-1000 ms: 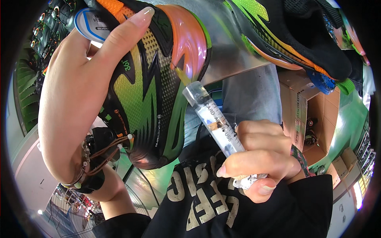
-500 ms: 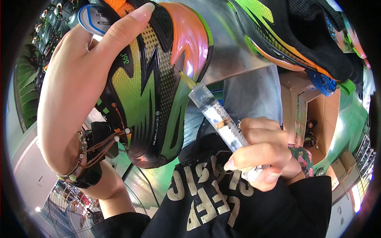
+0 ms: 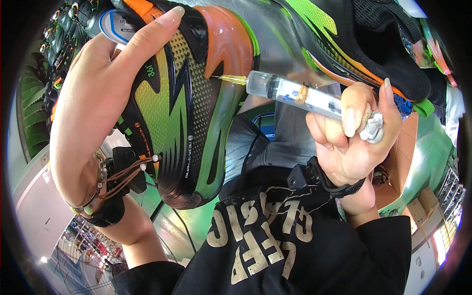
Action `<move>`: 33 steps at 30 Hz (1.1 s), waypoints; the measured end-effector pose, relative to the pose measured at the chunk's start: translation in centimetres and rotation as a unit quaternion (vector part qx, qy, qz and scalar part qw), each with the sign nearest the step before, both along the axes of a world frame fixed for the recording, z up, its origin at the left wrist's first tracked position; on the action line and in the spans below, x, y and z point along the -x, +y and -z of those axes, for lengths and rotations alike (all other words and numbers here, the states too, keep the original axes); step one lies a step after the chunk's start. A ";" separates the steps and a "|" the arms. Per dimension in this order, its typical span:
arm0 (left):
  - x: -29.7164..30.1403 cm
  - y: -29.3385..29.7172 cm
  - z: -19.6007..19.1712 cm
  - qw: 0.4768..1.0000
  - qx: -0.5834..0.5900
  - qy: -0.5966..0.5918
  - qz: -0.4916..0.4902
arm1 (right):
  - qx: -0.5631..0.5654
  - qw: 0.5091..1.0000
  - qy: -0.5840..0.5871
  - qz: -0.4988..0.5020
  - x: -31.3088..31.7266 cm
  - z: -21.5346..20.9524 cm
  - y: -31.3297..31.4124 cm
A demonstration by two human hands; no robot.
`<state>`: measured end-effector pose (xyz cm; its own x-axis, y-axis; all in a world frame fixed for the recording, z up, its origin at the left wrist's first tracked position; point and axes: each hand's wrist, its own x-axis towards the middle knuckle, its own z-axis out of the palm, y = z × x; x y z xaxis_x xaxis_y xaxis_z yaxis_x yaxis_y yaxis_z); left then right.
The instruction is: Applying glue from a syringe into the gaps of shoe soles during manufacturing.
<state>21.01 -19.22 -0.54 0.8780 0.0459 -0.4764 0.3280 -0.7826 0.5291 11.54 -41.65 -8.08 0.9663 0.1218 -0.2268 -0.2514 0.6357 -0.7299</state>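
My left hand (image 3: pixel 93 93) is closed around a sneaker (image 3: pixel 169 113), its thumb pressed along the side. The shoe has a black, yellow-green and orange patterned upper and is tilted with its side toward me. A round white-and-blue tag (image 3: pixel 117 25) shows beside my thumb. My right hand (image 3: pixel 356 130) grips a clear syringe (image 3: pixel 292 93), its fingers around the plunger end, where grey-white stuff (image 3: pixel 372 129) sits. The syringe lies nearly level, and its yellow needle tip (image 3: pixel 233 79) meets the lower edge of the shoe's orange panel (image 3: pixel 225 42).
A second sneaker (image 3: pixel 393 59) rests at the upper right on a shiny metal tabletop (image 3: pixel 275 44). Behind my left hand several dark shoes (image 3: pixel 64 29) are piled. An open cardboard box (image 3: pixel 405 147) stands at the right, and a fan (image 3: pixel 81 260) is at the lower left.
My right hand has swung up and right, turning the syringe from a steep slant to nearly level. Its needle tip has shifted slightly left and up along the panel's edge. My left hand barely moved.
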 end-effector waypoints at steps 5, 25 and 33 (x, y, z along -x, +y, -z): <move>0.0 -0.5 -0.3 1.000 0.006 -0.009 0.006 | -0.021 1.000 -0.002 0.017 0.2 -0.2 0.3; 1.1 -0.2 0.0 0.996 0.053 -0.065 -0.009 | 0.293 0.896 -0.333 0.003 4.0 -1.5 2.0; 1.6 -1.8 -0.3 0.973 -0.099 -0.165 0.131 | 0.299 0.894 -0.333 -0.015 5.9 -2.4 2.8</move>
<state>19.42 -21.02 -0.25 0.9757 -0.1371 -0.1710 -0.0580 -0.9140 0.4016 5.68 -38.83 -5.64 0.9093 0.1990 0.3654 0.3561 0.0819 -0.9308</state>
